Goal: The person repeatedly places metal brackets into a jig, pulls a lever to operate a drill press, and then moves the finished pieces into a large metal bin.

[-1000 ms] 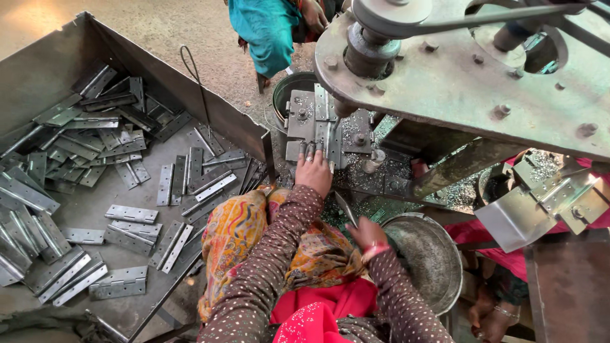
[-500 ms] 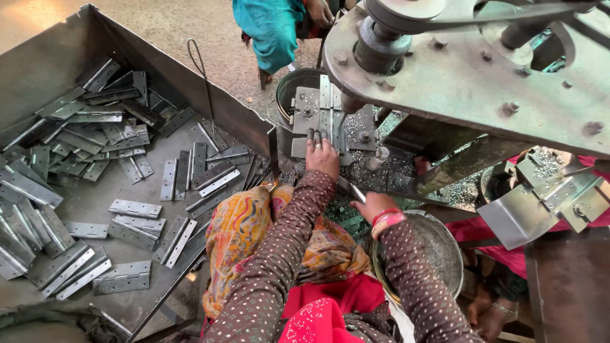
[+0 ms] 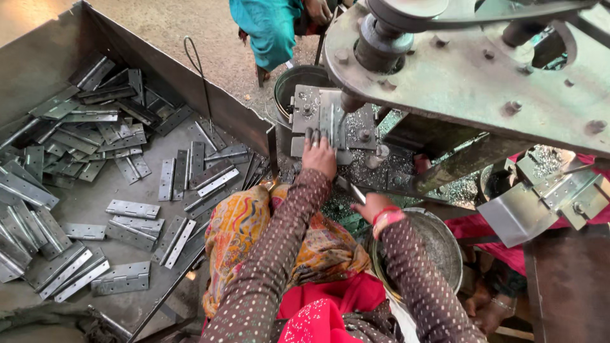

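Left hand pressing a metal hinge flat on the drill-press jig (under the bit), right hand apparently gripping another hinge, metal bowl just beside.

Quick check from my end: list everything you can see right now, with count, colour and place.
hinges: many, grey, loose in the tray at left
tray: one, grey metal, left
drill machine: one, grey-green, top right
jig plate: one, grey, under the drill bit
bowl: one, grey metal, lower right
bucket: one, dark, behind the jig plate
other person: one, teal clothes, top centre
left hand: on the jig plate
right hand: at the bowl rim, grip unclear
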